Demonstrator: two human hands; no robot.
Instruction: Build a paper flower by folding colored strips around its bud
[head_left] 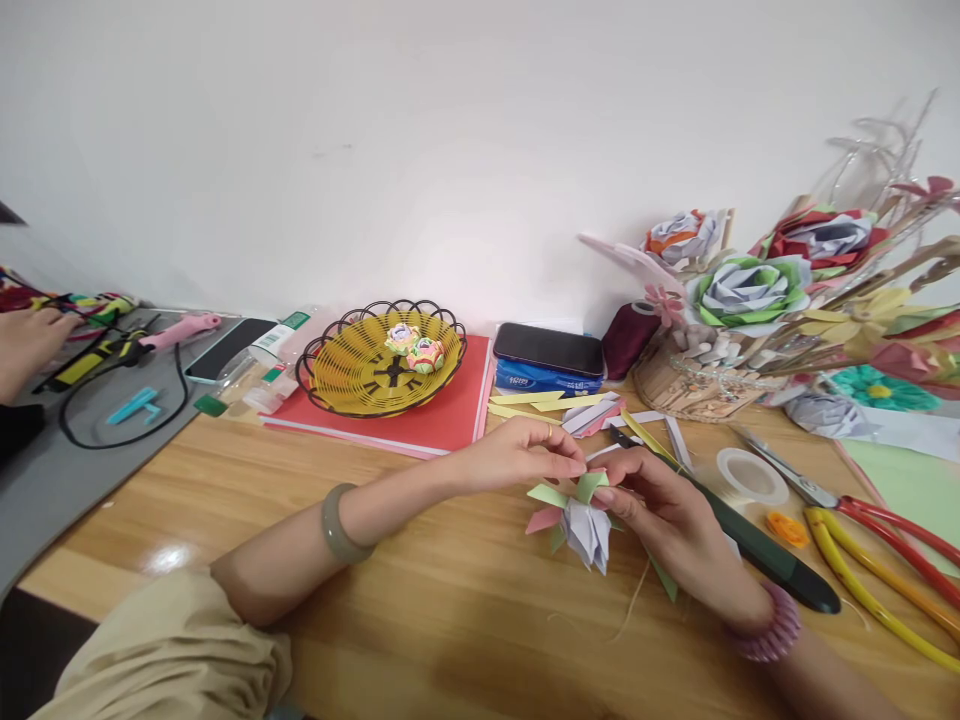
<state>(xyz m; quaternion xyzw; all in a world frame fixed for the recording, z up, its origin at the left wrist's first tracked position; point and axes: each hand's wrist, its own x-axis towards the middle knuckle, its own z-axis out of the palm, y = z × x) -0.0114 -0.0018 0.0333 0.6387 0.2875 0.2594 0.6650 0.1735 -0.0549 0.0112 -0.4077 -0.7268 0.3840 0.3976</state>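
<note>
A small folded paper flower, white in the middle with green and pink strips around it, hangs with its white part downward over the wooden table. My right hand pinches its upper part between thumb and fingers. From the other side my left hand reaches in, its thumb and fingertips pressed together at the top edge by a green strip; what lies between those fingertips is too small to make out. A thin thread trails below my right hand.
A yellow woven basket with small paper balls sits on red paper. Behind my hands are a phone and paper strips. Scissors, pliers, tape and a flower pot stand right. Another person's hand is far left.
</note>
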